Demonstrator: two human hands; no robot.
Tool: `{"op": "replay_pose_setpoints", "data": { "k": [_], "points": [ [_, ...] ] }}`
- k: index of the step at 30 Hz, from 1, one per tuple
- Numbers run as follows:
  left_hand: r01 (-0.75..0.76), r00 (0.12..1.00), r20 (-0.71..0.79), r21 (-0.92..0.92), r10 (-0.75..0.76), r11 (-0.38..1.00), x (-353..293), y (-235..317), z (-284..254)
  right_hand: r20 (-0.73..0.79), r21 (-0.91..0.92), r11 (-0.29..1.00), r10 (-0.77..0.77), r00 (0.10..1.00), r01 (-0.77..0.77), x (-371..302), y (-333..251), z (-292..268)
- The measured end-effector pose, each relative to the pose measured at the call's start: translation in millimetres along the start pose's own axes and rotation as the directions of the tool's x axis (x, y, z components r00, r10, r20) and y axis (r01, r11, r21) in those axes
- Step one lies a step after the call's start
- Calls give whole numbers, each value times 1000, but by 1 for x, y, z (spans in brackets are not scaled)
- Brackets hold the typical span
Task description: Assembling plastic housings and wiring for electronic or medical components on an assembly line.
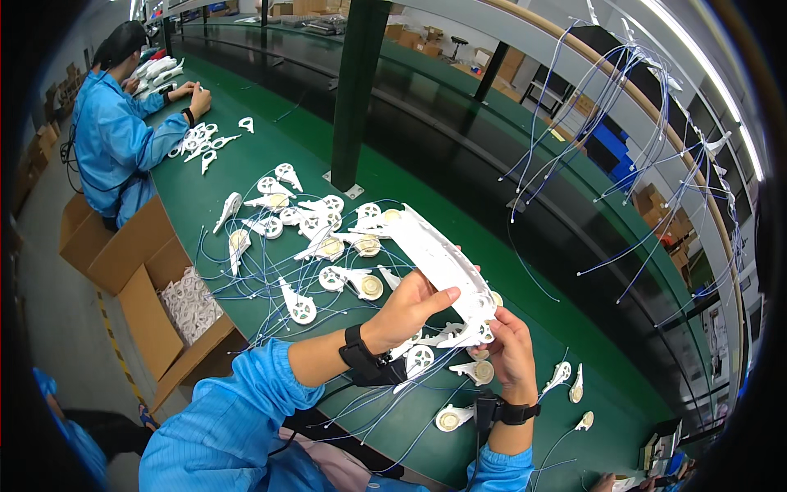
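Observation:
A long white plastic housing (434,256) is held tilted above the green table, its far end up and to the left. My left hand (407,312) is closed round its left side, thumb lying across the surface. At the near end my right hand (513,348) pinches with thumb and fingers, where a small white piece with round openings (477,333) sits against the housing; whether the two are joined I cannot tell. Under and beyond my hands lie many white wheel-ended plastic parts (302,308) with thin blue-and-white wires (261,305) tangled among them.
Left of the green table (283,152), an open cardboard box (147,316) holds small white parts. A dark post (354,107) rises from the table. Wires (611,98) hang from a rail at right. At far left a person in blue (119,123) handles parts; other hands (615,482) show at lower right.

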State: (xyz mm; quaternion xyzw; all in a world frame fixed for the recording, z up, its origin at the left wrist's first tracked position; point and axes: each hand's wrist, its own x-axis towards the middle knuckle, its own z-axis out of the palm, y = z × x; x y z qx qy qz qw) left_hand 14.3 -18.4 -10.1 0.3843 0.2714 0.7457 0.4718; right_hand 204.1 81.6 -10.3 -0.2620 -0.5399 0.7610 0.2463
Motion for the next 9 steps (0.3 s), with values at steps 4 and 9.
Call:
{"op": "replay_pose_setpoints", "data": {
  "k": [4, 9],
  "points": [
    [109, 993, -30, -97, -113, 989, 0, -5, -5, -47, -26, 1000, -19, 999, 18, 1, -1, -1],
    [106, 992, -53, -111, -112, 988, 0, -9, -9, -72, -71, 991, -118, 990, 113, 1, -4, -1]
  ]
}}
